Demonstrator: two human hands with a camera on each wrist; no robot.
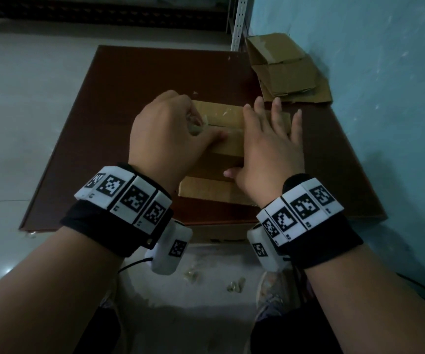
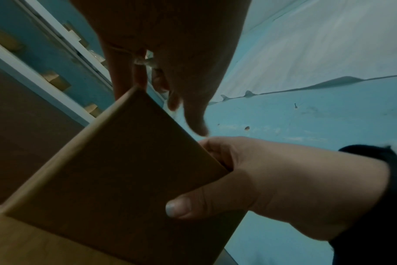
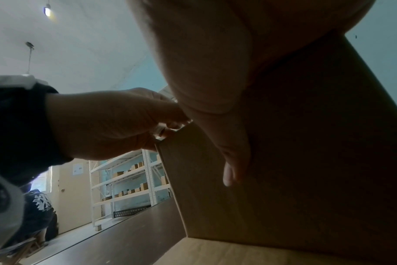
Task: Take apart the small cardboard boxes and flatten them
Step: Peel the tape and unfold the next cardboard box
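Note:
A small brown cardboard box stands on a dark brown board. Clear tape runs along its top seam. My left hand is at the left end of the seam and pinches a crumpled end of the tape between fingertips and thumb. My right hand lies flat on the right half of the top with fingers spread, its thumb against the near side of the box. In the right wrist view the palm covers the box, and the left hand is at the box's corner.
A stack of flattened cardboard boxes lies at the board's far right corner against the blue wall. A white shelf post stands behind it. Tape scraps lie on the floor by my feet. Another person sits farther off.

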